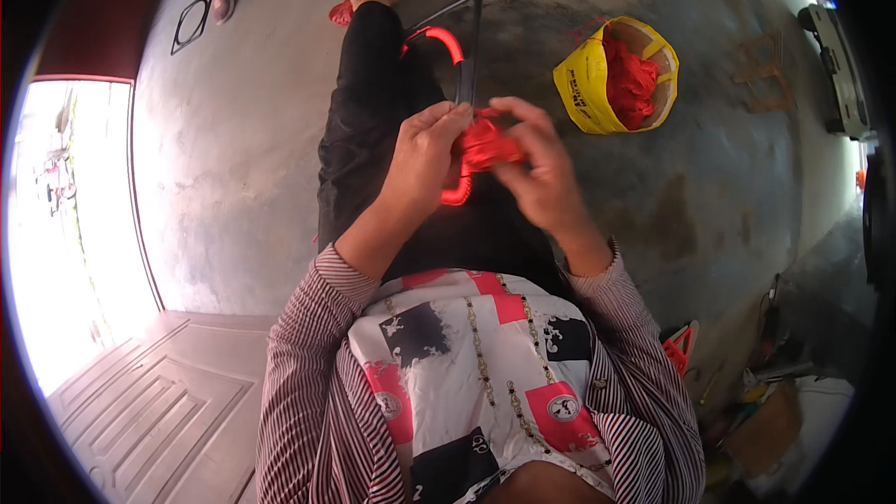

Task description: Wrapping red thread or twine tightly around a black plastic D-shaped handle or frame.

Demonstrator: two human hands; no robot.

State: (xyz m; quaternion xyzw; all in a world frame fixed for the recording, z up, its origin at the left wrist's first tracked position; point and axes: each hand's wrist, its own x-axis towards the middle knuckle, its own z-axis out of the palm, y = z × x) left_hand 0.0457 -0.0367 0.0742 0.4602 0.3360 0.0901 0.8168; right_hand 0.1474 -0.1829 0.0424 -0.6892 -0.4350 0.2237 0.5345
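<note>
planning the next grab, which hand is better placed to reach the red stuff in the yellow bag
Right, I'd judge: the right hand is nearer the yellow bag, on the same side, though it holds the red bundle. The left hand is farther, at the black frame.

Panelled door (168, 387) at lower left and, upper right, perhaps a wooden stool (763, 77).

left grip (422, 142) holds a black frame (477, 37); blurred right grip (544, 166) touches a red bundle (487, 144); yellow bag (588, 84) stands nearby.
</note>
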